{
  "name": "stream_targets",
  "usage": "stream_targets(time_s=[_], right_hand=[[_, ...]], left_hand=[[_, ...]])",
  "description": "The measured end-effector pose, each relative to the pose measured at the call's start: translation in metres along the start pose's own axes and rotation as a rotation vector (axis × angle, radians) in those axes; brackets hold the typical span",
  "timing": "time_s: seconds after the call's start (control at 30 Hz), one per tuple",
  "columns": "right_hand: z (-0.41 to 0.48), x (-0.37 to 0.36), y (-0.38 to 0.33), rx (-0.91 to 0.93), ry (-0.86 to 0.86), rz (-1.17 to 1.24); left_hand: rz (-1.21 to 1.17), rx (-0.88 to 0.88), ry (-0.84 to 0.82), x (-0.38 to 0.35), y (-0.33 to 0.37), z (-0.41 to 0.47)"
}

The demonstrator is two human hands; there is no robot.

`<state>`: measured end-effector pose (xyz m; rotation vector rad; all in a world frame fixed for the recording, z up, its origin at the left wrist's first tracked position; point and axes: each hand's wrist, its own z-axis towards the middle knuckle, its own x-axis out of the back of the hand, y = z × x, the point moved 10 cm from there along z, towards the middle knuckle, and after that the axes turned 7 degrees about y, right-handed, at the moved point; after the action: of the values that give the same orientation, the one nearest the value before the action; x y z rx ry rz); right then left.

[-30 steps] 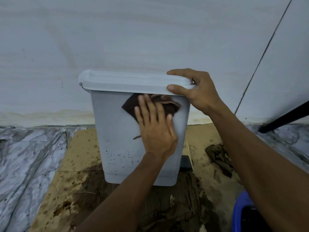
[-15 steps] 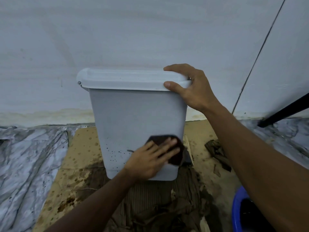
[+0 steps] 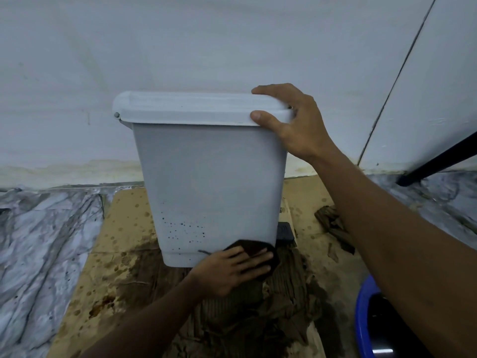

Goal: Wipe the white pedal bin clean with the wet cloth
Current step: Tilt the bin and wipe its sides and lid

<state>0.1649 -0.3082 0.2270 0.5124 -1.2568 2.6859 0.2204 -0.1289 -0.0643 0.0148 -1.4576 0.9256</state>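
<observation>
Bin on cardboard. Right hand clamped on lid corner. Left hand, fingers flat, presses cloth at bottom edge. Upper face looks clean; specks lower left not yet wiped.

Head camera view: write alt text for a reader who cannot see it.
A left hand presses a dark cloth against the lower front of a white pedal bin while the right hand grips its lid. Dark specks dot the bin, standing on stained cardboard.
</observation>
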Motion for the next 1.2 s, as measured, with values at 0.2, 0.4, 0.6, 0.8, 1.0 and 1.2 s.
stream_targets(time_s=[0.2, 0.4, 0.6, 0.8, 1.0, 1.2], right_hand=[[0.0, -0.001, 0.002, -0.032, -0.013, 0.03], [0.0, -0.001, 0.001, -0.032, -0.008, 0.047], [-0.001, -0.003, -0.001, -0.023, -0.003, 0.048], [0.001, -0.001, 0.001, -0.051, 0.011, 0.041], [0.002, -0.002, -0.001, -0.036, 0.014, 0.017], [0.002, -0.005, -0.002, 0.0, 0.026, -0.004]], left_hand=[[-0.06, 0.41, 0.304, 0.056, -0.094, 0.006], [0.03, 0.738, 0.457, 0.087, -0.146, -0.014], [-0.024, 0.147, 0.046, -0.003, -0.03, -0.064], [-0.026, 0.538, 0.311, 0.051, -0.12, -0.06], [0.002, 0.977, 0.533, 0.084, -0.173, -0.074], [-0.088, 0.684, 0.223, 0.003, -0.059, -0.09]])
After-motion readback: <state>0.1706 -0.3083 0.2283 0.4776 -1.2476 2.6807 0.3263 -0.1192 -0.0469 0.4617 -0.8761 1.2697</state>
